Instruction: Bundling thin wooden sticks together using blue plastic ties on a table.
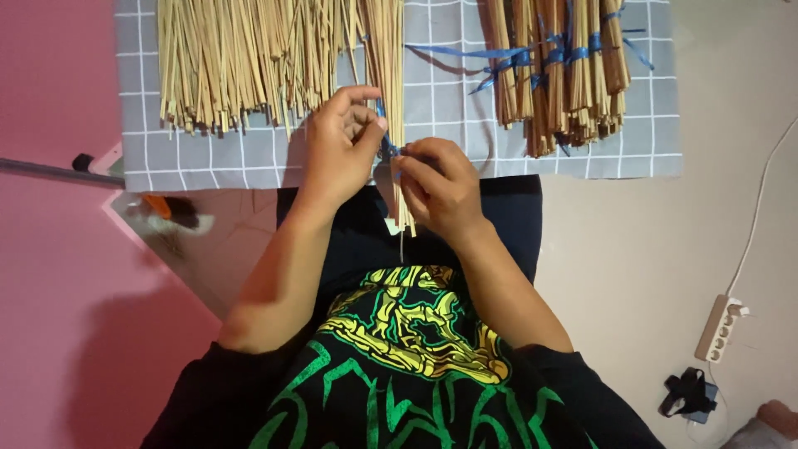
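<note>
— What have the two hands got hold of?

— A thin bundle of pale straw sticks (pixel 393 100). The left hand (pixel 339 150) has its fingers (pixel 359 93) curled shut around the bundle, thumb side against it. The right hand (pixel 439 185) is just beside it, fingers pinched closed on a bit of blue string (pixel 387 148) at the bundle's side.

— Where does the bundle run, measured from the fingers?

— It passes between the two hands. Above the fingers it goes up out of view; below them its cut ends hang over the person's dark lap, just under the right thumb.

— And around the hands?

— Beyond the left fingers lies a wide loose heap of sticks (pixel 241 62). Beyond the right fingers, a little apart, sit tied bundles (pixel 565 71) wrapped in blue ribbon (pixel 465 51). All rest on a grey checked cloth (pixel 449 108) on the floor.

— Anything further off?

— Well to the right of the right hand, a white power strip (pixel 720 328) with its cord. Left of the left forearm, an orange-and-black thing (pixel 170 209), too blurred to tell.
</note>
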